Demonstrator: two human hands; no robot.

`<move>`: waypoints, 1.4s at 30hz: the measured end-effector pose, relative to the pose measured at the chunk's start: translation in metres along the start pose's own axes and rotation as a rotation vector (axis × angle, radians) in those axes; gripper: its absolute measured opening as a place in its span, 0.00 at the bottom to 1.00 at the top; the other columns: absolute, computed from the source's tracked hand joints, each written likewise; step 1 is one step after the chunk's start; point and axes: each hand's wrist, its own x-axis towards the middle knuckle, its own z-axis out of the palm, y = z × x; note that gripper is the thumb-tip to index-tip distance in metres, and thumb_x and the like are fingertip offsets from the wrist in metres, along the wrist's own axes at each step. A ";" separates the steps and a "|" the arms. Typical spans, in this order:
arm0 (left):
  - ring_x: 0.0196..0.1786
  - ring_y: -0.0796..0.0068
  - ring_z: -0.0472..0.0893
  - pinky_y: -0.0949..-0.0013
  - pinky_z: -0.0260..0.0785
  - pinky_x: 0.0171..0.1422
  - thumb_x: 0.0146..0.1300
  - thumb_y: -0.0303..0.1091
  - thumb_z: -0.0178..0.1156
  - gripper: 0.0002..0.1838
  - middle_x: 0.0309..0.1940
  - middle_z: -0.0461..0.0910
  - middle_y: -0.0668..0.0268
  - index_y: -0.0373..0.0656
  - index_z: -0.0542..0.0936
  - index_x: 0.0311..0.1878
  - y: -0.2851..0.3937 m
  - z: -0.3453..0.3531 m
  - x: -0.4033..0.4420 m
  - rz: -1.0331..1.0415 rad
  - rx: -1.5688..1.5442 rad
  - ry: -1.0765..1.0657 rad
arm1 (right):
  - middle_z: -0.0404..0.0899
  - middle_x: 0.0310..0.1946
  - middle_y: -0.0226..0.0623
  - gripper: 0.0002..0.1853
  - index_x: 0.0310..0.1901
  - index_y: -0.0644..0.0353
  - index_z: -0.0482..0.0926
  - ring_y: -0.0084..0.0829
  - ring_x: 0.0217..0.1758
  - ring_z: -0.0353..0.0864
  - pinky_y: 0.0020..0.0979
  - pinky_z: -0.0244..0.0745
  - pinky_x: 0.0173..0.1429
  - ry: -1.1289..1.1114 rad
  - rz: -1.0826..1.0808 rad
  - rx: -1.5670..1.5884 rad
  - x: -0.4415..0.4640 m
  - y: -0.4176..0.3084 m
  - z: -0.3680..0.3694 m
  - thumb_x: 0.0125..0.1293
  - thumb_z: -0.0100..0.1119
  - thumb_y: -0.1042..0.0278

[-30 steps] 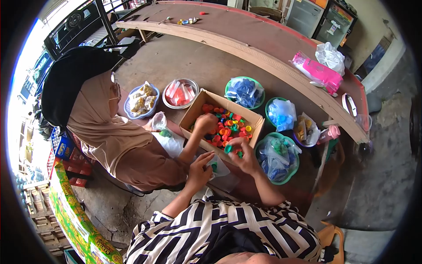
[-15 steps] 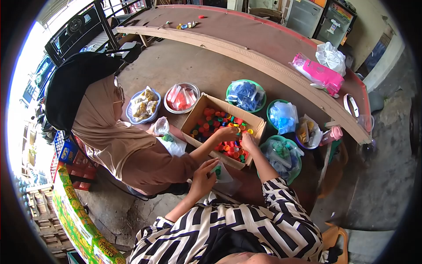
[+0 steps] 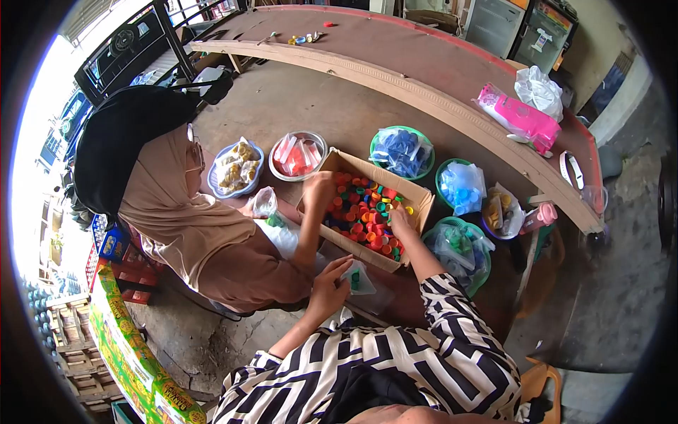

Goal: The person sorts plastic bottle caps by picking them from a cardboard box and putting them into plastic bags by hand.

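Note:
In my left hand (image 3: 328, 288) is a clear plastic bag (image 3: 364, 281) with a few green bottle caps at its bottom. My right hand (image 3: 401, 222) reaches into the right side of a cardboard box (image 3: 374, 260), its fingers pinched down among loose bottle caps (image 3: 359, 215); what they grip is hidden. The caps are red, orange, yellow, green and blue. A co-worker's hand (image 3: 319, 189) is over the box's left side. By the co-worker's other arm is another clear bag (image 3: 281, 230) with green caps.
Around the box stand a basket of yellowish bags (image 3: 236, 168), a metal bowl of red bags (image 3: 298, 157), and green baskets with dark blue (image 3: 401, 152), light blue (image 3: 460, 189) and green bags (image 3: 458, 247). A wooden rail (image 3: 395, 81) crosses behind; a pink pack (image 3: 519, 119) lies beyond.
The co-worker's hand has moved left and away from my right hand, to the box's left side. My right hand stays at the box's right side; my left hand keeps its bag.

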 end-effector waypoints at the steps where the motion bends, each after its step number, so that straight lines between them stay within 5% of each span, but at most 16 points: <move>1: 0.25 0.82 0.77 0.76 0.71 0.33 0.57 0.19 0.51 0.25 0.62 0.75 0.64 0.36 0.75 0.61 -0.002 0.000 0.001 0.021 0.023 -0.003 | 0.77 0.41 0.50 0.08 0.37 0.61 0.80 0.48 0.45 0.81 0.43 0.76 0.50 -0.019 -0.194 -0.096 -0.001 0.010 -0.002 0.54 0.63 0.74; 3: 0.25 0.81 0.77 0.75 0.71 0.33 0.58 0.20 0.51 0.25 0.62 0.74 0.64 0.37 0.75 0.61 0.000 0.000 0.004 0.018 -0.001 -0.016 | 0.81 0.35 0.44 0.12 0.38 0.61 0.77 0.42 0.40 0.83 0.41 0.77 0.46 0.029 -0.431 -0.188 -0.021 0.000 -0.028 0.52 0.68 0.74; 4: 0.25 0.81 0.77 0.75 0.71 0.33 0.58 0.20 0.51 0.25 0.62 0.74 0.64 0.37 0.75 0.62 0.001 0.000 0.005 0.012 -0.021 -0.029 | 0.81 0.35 0.44 0.12 0.38 0.61 0.77 0.42 0.40 0.83 0.41 0.77 0.46 0.032 -0.429 -0.194 -0.032 -0.009 -0.040 0.52 0.68 0.74; 6: 0.25 0.81 0.77 0.75 0.71 0.33 0.58 0.20 0.51 0.25 0.62 0.74 0.65 0.37 0.75 0.62 0.000 0.003 0.007 0.000 -0.036 -0.042 | 0.82 0.32 0.39 0.14 0.40 0.61 0.76 0.34 0.34 0.83 0.35 0.78 0.40 -0.043 -0.302 0.288 -0.051 -0.016 -0.055 0.54 0.70 0.73; 7: 0.25 0.80 0.77 0.74 0.71 0.33 0.58 0.21 0.51 0.26 0.62 0.74 0.65 0.37 0.75 0.62 -0.001 0.005 0.009 -0.016 -0.045 -0.053 | 0.80 0.29 0.33 0.14 0.40 0.62 0.74 0.24 0.30 0.80 0.28 0.76 0.36 0.009 -0.432 0.409 -0.064 -0.023 -0.064 0.58 0.70 0.70; 8: 0.25 0.80 0.77 0.74 0.71 0.33 0.58 0.21 0.51 0.26 0.62 0.74 0.65 0.37 0.75 0.62 -0.002 0.006 0.011 -0.013 -0.053 -0.060 | 0.80 0.27 0.36 0.14 0.39 0.62 0.73 0.26 0.30 0.82 0.28 0.75 0.36 -0.109 -0.281 0.495 -0.079 -0.028 -0.076 0.59 0.69 0.68; 12: 0.25 0.79 0.77 0.74 0.72 0.34 0.58 0.21 0.51 0.26 0.62 0.74 0.65 0.38 0.74 0.62 -0.002 0.012 0.020 -0.020 -0.026 -0.099 | 0.78 0.27 0.32 0.13 0.39 0.60 0.74 0.20 0.29 0.78 0.26 0.74 0.35 -0.135 -0.349 0.634 -0.157 -0.074 -0.119 0.59 0.69 0.69; 16: 0.24 0.79 0.77 0.75 0.72 0.33 0.58 0.21 0.51 0.25 0.62 0.75 0.65 0.37 0.75 0.62 -0.006 0.016 0.026 0.002 -0.056 -0.115 | 0.77 0.33 0.34 0.12 0.41 0.61 0.76 0.23 0.34 0.76 0.27 0.73 0.40 -0.291 -0.648 0.437 -0.179 -0.090 -0.135 0.59 0.69 0.70; 18: 0.24 0.80 0.77 0.75 0.72 0.33 0.57 0.20 0.52 0.25 0.61 0.75 0.64 0.37 0.75 0.61 -0.006 0.016 0.025 0.025 -0.042 -0.114 | 0.76 0.33 0.37 0.09 0.40 0.62 0.77 0.29 0.35 0.78 0.30 0.73 0.40 -0.293 -0.634 0.462 -0.165 -0.087 -0.130 0.61 0.66 0.70; 22: 0.23 0.81 0.76 0.75 0.71 0.33 0.57 0.20 0.52 0.25 0.61 0.76 0.64 0.37 0.76 0.60 -0.002 0.012 0.022 0.010 -0.029 -0.096 | 0.79 0.37 0.43 0.05 0.36 0.61 0.80 0.44 0.43 0.81 0.38 0.75 0.45 -0.055 -0.516 0.207 -0.091 -0.037 -0.089 0.64 0.59 0.69; 30: 0.23 0.82 0.76 0.76 0.71 0.32 0.56 0.19 0.52 0.26 0.62 0.75 0.65 0.36 0.75 0.61 -0.005 0.002 0.013 0.022 0.022 -0.046 | 0.78 0.47 0.55 0.12 0.42 0.64 0.80 0.53 0.49 0.81 0.50 0.77 0.51 -0.161 -0.316 -0.348 -0.016 -0.025 -0.021 0.63 0.47 0.72; 33: 0.23 0.82 0.75 0.76 0.71 0.32 0.56 0.19 0.52 0.26 0.62 0.75 0.65 0.36 0.75 0.61 -0.005 -0.001 0.010 0.018 0.014 -0.026 | 0.78 0.46 0.56 0.15 0.48 0.63 0.77 0.55 0.49 0.80 0.47 0.76 0.55 -0.183 0.120 -0.184 -0.004 -0.026 -0.002 0.66 0.45 0.68; 37: 0.23 0.82 0.76 0.76 0.72 0.32 0.56 0.19 0.52 0.26 0.62 0.75 0.65 0.37 0.75 0.62 -0.006 -0.005 0.013 -0.020 -0.006 -0.023 | 0.79 0.44 0.52 0.12 0.46 0.63 0.77 0.51 0.47 0.80 0.44 0.75 0.55 -0.235 -0.122 -0.342 -0.020 -0.022 -0.024 0.67 0.49 0.68; 39: 0.23 0.82 0.76 0.76 0.72 0.32 0.56 0.19 0.52 0.26 0.61 0.75 0.65 0.37 0.75 0.61 -0.006 -0.005 0.015 -0.016 -0.001 -0.026 | 0.81 0.35 0.46 0.11 0.42 0.62 0.76 0.44 0.41 0.82 0.40 0.75 0.47 -0.135 -0.459 -0.082 -0.022 -0.003 -0.022 0.66 0.57 0.63; 42: 0.24 0.82 0.77 0.77 0.73 0.32 0.56 0.18 0.52 0.25 0.61 0.76 0.65 0.36 0.76 0.61 -0.009 -0.002 0.020 0.061 0.028 -0.009 | 0.78 0.33 0.41 0.09 0.41 0.63 0.75 0.32 0.40 0.80 0.33 0.74 0.47 -0.260 -0.307 0.304 -0.056 -0.034 -0.065 0.65 0.61 0.68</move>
